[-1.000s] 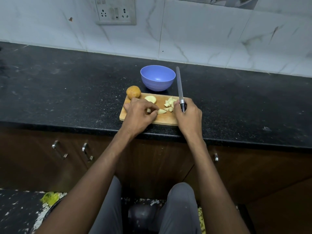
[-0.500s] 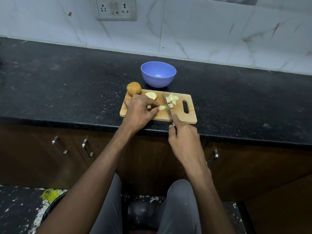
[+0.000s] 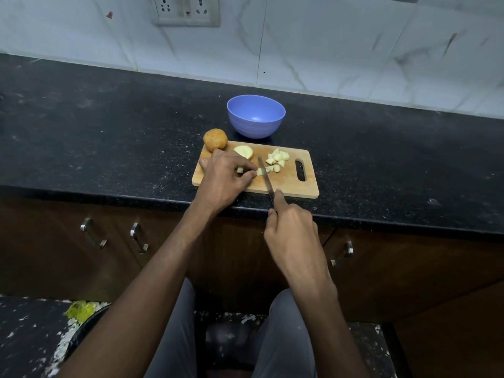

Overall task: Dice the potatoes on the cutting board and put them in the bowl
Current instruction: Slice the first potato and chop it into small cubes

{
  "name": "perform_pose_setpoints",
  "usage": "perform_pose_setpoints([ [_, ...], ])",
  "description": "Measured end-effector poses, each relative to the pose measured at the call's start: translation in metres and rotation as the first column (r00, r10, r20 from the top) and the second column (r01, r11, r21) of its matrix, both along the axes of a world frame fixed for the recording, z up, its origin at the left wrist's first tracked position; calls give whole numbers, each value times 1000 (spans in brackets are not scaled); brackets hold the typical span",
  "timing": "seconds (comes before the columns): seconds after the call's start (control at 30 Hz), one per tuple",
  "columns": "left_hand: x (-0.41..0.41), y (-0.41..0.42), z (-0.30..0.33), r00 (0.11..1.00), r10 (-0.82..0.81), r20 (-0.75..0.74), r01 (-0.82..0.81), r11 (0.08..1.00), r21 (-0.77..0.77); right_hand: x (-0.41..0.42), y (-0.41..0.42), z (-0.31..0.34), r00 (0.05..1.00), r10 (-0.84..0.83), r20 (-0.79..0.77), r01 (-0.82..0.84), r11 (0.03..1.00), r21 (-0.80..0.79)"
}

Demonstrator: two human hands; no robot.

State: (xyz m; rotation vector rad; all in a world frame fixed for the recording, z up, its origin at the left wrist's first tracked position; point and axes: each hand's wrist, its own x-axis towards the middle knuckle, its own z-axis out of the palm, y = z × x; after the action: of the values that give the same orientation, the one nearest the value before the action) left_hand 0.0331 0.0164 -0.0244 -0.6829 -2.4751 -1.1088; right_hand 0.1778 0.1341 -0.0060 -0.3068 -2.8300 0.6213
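Black speckled countertop (image 3: pixel 109 137), white marbled tile wall (image 3: pixel 354 50) behind it, socket plate (image 3: pixel 186 9) at 12 o'clock, dark cabinet doors with metal handles (image 3: pixel 92 236) below.

Head view, items:

Wooden cutting board (image 3: pixel 294 184), at the counter's near edge, handle slot at its 3 o'clock end.

Blue bowl (image 3: pixel 255 115), just beyond the board at 12 o'clock; nothing seen inside it.

Whole unpeeled potato (image 3: pixel 215 139), at the board's 10 o'clock corner, partly over the edge.

Peeled potato half (image 3: pixel 243 151), on the board beside the whole one.

Diced pieces (image 3: pixel 277 159), small heap toward 1 o'clock on the board.

Left hand (image 3: pixel 225 177), fingers curled over a potato strip (image 3: pixel 260 171), pinning it to the board.

Right hand (image 3: pixel 291 230), wrapped round the knife (image 3: pixel 265 175) handle, forefinger along the spine; blade runs toward 11 o'clock and sits against the strip's exposed end, just beside the left fingertips.

Grey trouser legs (image 3: pixel 174 336) at 6 o'clock; yellow-green scraps (image 3: pixel 80 309) at 8 o'clock on the floor.
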Motion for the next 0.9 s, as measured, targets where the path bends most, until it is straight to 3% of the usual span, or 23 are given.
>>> perform_pose_setpoints([
  [0.43, -3, 0, -4, 1000, 3, -3, -3, 1000, 9, 4, 7, 8, 1000, 18, 15, -18, 1000, 12],
  [0.9, -9, -2, -8, 999, -32, 23, 31, 996, 79, -20, 4, 15, 992, 4, 129, 25, 974, -223],
])
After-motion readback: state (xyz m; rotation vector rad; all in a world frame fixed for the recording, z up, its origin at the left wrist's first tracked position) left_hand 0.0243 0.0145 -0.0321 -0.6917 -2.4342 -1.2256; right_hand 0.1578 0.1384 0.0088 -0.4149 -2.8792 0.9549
